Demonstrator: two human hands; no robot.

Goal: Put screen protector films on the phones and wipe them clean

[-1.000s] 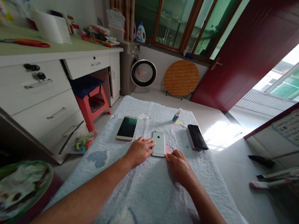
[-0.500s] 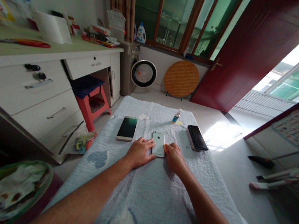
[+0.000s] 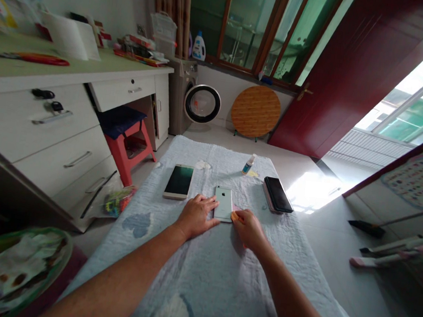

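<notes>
A silver-white phone [image 3: 224,203] lies back side up on the cloth-covered table [image 3: 203,268], its logo showing. My left hand [image 3: 197,218] grips its left side, fingers on the left edge and thumb by the lower left corner. At the lower right edge, my right hand [image 3: 248,227] is closed in a pinch on a small orange-yellow thing, too small to make out. A larger phone [image 3: 179,181] with a dark screen lies to the left. On the right is a black phone or case [image 3: 279,194]. Behind them stands a small spray bottle [image 3: 248,164].
A red stool [image 3: 128,144] stands left of the table beside white drawers [image 3: 59,127]. A bin [image 3: 69,254] with waste is at the lower left, near my left forearm. A washing machine [image 3: 180,94] and a round wooden board [image 3: 256,111] are at the back.
My right hand has shifted slightly down along the phone's right edge, and more of the orange-yellow thing shows at its fingertips. My left hand and the phone keep their places.
</notes>
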